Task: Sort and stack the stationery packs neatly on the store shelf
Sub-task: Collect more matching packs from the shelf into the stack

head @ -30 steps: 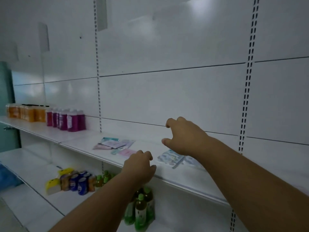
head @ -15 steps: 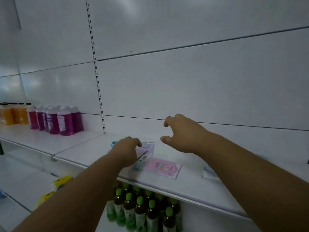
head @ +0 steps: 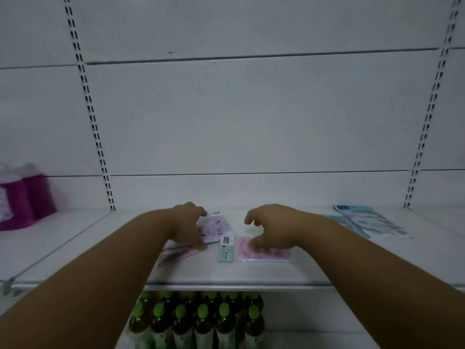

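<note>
The white shelf (head: pixel 251 275) carries scattered packs. The left hand (head: pixel 187 222) curls its grip around a purple pack (head: pixel 217 226) at 11 o'clock. The right hand (head: pixel 273 229) hovers, fingers loosely curled, grasping nothing, thumb touching a pink pack (head: pixel 266 253).

Shelf (head: pixel 251 275) carries all packs. Centre: narrow pack (head: pixel 226 248) lies between wide pack (head: pixel 266 255) on its right and far-left pack (head: pixel 216 227). Near-left of those, a flat pack (head: pixel 176 255). Far right: overlapping packs (head: pixel 370 222), well apart. Far left: jugs (head: pixel 22 197). Below the shelf: bottles (head: pixel 198 321). Left hand (head: pixel 187 224) over far-left pack; right hand (head: pixel 271 229) over wide pack.
</note>
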Tool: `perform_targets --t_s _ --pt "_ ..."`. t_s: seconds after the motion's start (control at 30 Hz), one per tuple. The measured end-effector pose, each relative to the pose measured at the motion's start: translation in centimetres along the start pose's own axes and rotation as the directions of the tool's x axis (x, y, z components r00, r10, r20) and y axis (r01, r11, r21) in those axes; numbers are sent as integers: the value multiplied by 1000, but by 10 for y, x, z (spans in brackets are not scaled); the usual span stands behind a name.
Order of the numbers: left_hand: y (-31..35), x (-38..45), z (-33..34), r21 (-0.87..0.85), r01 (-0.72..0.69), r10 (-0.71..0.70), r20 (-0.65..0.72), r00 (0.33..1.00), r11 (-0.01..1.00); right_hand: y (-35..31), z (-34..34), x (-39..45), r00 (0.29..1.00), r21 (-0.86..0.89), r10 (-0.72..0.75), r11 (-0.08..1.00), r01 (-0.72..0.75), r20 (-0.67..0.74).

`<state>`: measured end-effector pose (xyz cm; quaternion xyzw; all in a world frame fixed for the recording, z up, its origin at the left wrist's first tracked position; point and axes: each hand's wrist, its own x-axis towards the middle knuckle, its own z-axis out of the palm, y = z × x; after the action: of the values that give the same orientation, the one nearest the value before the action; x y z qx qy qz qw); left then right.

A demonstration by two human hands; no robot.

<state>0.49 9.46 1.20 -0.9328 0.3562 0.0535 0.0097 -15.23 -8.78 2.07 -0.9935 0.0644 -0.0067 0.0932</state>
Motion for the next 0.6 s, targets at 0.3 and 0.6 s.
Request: perform_targets --t_s 0.3,0.6 --pt "-6 -19 -1 -192 -139 66 -347 935 972 -1 15 11 989 -93 130 988 -124 66" --pt "33 -45 -18 -438 -233 -22 -502 864 869 4 -54 -36 938 178 130 981 -76 -320"
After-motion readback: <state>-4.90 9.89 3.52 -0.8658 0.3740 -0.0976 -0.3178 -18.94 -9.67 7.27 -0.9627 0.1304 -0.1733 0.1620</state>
